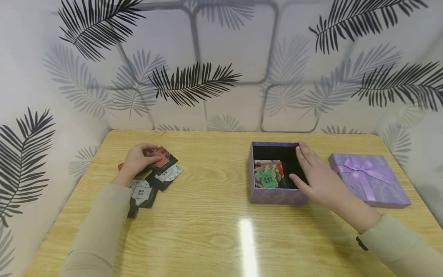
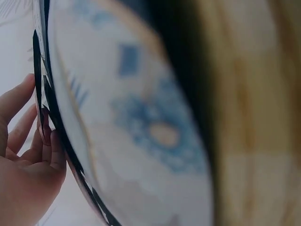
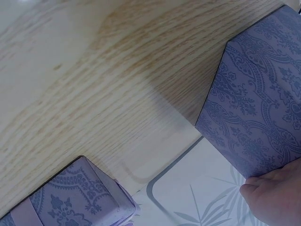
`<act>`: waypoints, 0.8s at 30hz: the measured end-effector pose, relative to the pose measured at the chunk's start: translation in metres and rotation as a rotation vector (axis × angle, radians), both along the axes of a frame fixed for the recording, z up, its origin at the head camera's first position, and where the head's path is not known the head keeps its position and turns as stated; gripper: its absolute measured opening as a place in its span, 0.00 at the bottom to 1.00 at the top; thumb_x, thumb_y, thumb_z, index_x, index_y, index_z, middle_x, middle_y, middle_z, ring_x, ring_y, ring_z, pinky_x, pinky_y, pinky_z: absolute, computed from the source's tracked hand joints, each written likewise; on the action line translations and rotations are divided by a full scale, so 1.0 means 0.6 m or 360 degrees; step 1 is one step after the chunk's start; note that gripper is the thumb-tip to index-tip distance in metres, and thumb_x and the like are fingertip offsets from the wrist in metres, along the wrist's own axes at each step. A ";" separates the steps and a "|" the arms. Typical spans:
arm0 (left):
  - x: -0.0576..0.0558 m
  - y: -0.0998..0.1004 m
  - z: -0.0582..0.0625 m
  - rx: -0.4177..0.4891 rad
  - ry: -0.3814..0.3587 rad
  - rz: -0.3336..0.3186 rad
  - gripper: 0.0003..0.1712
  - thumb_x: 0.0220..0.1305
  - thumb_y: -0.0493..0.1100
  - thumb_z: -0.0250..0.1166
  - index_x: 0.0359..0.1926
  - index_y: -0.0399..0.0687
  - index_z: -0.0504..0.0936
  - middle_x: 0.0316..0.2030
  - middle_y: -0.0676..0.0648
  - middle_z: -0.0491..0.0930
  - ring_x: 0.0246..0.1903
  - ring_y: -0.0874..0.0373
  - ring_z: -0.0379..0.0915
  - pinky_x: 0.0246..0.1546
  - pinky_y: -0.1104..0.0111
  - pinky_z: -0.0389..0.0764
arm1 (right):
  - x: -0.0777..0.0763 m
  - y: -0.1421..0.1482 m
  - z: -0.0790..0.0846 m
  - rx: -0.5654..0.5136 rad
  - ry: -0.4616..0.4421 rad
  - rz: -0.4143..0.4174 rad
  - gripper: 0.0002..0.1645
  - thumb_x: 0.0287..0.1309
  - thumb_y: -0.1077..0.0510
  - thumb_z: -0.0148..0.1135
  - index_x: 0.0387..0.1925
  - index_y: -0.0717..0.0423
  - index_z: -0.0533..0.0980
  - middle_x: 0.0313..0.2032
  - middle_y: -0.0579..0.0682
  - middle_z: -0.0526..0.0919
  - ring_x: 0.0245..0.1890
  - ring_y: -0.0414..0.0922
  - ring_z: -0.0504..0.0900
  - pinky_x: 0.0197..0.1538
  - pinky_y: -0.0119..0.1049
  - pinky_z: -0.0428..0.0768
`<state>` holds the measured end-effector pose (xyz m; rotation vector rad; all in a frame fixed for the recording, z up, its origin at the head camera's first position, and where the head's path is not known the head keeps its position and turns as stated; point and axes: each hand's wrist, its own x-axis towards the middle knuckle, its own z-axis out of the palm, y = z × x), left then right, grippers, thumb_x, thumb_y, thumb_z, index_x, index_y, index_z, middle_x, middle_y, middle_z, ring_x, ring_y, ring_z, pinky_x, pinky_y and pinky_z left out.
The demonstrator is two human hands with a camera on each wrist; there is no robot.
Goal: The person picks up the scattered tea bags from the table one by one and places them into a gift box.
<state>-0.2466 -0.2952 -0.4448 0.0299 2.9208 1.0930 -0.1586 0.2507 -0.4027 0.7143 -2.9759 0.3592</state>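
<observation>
Pose of left hand [image 1: 138, 158]?

— Far left of the counter [image 1: 194, 231]. Arm comes up from the bottom left, pale sleeve [image 1: 98, 234] to the wrist, hand angled right over the cards. Fingers bent, narrow grip: pinching a red-and-black card [image 1: 162, 158], thumb against its face. Left wrist view agrees: thin dark edges between thumb and fingers.

Held card clear of the pile?

— Can't tell. It overlaps the loose cards [image 1: 142, 192] in the head view. Those lie scattered and overlapping, below and around the hand, some black with pale labels.

Right hand [image 1: 320, 179]?

— On the box [image 1: 277, 196], right side. Forearm slants in from the lower right. Four fingers straight, close together, pointing away from the person along the right wall; thumb spread wide to the left, over the inside. Holding no card. Right wrist view has it touching the patterned outside near a corner.

Box contents?

— Several cards in a small stack [image 1: 268, 175], left part of the black interior, green-labelled one on top.

Lid?

— Purple lid [image 1: 384, 184] right of the box, on the counter, bow [image 1: 360, 166] facing up. Right forearm passes just beside its near left corner.
</observation>
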 end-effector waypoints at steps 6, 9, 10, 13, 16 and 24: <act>0.001 0.003 0.003 0.0083 -0.0013 0.0057 0.29 0.72 0.38 0.70 0.69 0.32 0.77 0.60 0.27 0.80 0.57 0.36 0.77 0.55 0.53 0.81 | 0.002 0.000 0.000 -0.0010 -0.0004 -0.0002 0.52 0.80 0.39 0.52 0.83 0.70 0.46 0.84 0.68 0.45 0.84 0.66 0.49 0.81 0.64 0.59; 0.002 0.006 0.007 0.0151 0.0009 0.0108 0.28 0.71 0.35 0.70 0.69 0.32 0.77 0.64 0.27 0.78 0.60 0.37 0.77 0.56 0.58 0.80 | 0.002 0.000 0.000 -0.0015 0.0006 0.0001 0.51 0.80 0.39 0.52 0.83 0.71 0.47 0.84 0.69 0.46 0.84 0.66 0.49 0.81 0.63 0.60; 0.002 0.006 0.008 0.0171 0.0026 0.0129 0.28 0.71 0.35 0.70 0.69 0.32 0.78 0.64 0.27 0.79 0.59 0.39 0.77 0.55 0.62 0.80 | 0.002 0.000 0.000 -0.0015 0.0008 0.0001 0.51 0.80 0.39 0.52 0.82 0.71 0.47 0.84 0.69 0.46 0.84 0.66 0.50 0.81 0.63 0.60; 0.003 0.007 0.010 0.0264 0.0061 0.0189 0.27 0.70 0.33 0.70 0.67 0.31 0.79 0.61 0.28 0.81 0.50 0.56 0.81 0.48 0.78 0.78 | 0.001 0.000 0.000 -0.0012 0.0012 0.0002 0.51 0.80 0.39 0.52 0.82 0.71 0.47 0.84 0.69 0.46 0.84 0.66 0.50 0.81 0.63 0.59; 0.005 0.007 0.011 0.0375 0.0100 0.0223 0.26 0.69 0.33 0.71 0.66 0.30 0.80 0.57 0.28 0.83 0.39 0.75 0.76 0.40 0.88 0.75 | 0.001 0.000 0.000 -0.0010 0.0013 0.0003 0.51 0.80 0.39 0.52 0.82 0.71 0.47 0.84 0.69 0.46 0.84 0.66 0.50 0.81 0.63 0.59; 0.016 0.015 0.025 0.0561 0.0025 0.0282 0.25 0.69 0.35 0.72 0.64 0.31 0.81 0.40 0.60 0.84 0.34 0.83 0.76 0.38 0.86 0.81 | 0.002 0.000 0.000 -0.0013 0.0028 0.0011 0.51 0.80 0.40 0.52 0.82 0.72 0.49 0.84 0.69 0.47 0.84 0.66 0.51 0.81 0.63 0.60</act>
